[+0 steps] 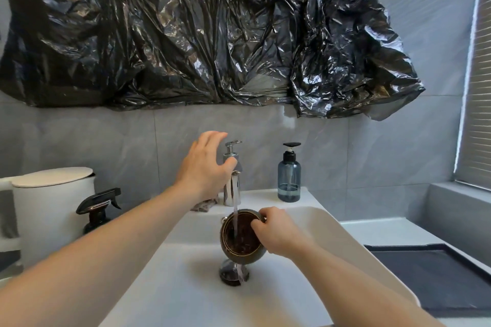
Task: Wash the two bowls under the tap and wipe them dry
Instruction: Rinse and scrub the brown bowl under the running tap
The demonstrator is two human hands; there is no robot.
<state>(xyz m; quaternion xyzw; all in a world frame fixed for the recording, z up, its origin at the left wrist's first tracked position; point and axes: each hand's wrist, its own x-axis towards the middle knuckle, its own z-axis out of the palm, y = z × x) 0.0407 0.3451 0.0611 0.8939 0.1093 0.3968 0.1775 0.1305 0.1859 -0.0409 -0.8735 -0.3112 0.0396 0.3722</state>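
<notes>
On the left stood a white bin [50, 204] and a spray bottle [99, 210]. The left hand [206, 167], fingers spread and released, reached over the tap [232, 188]; whether it touched the lever, I cannot tell. Below and to its right, the right hand [279, 233] was grasping the rim of a dark bowl [240, 236], tilted under the stream above the sink [186, 287]. The second bowl [232, 275] lay at the drain, directly beneath. A blue soap bottle [289, 176] stood further right, out of the way.

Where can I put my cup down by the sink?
Bare ledge between the tap and the blue bottle. The sink floor left of the drain is bare too. Middle is crowded: right hand holds a bowl there.
</notes>
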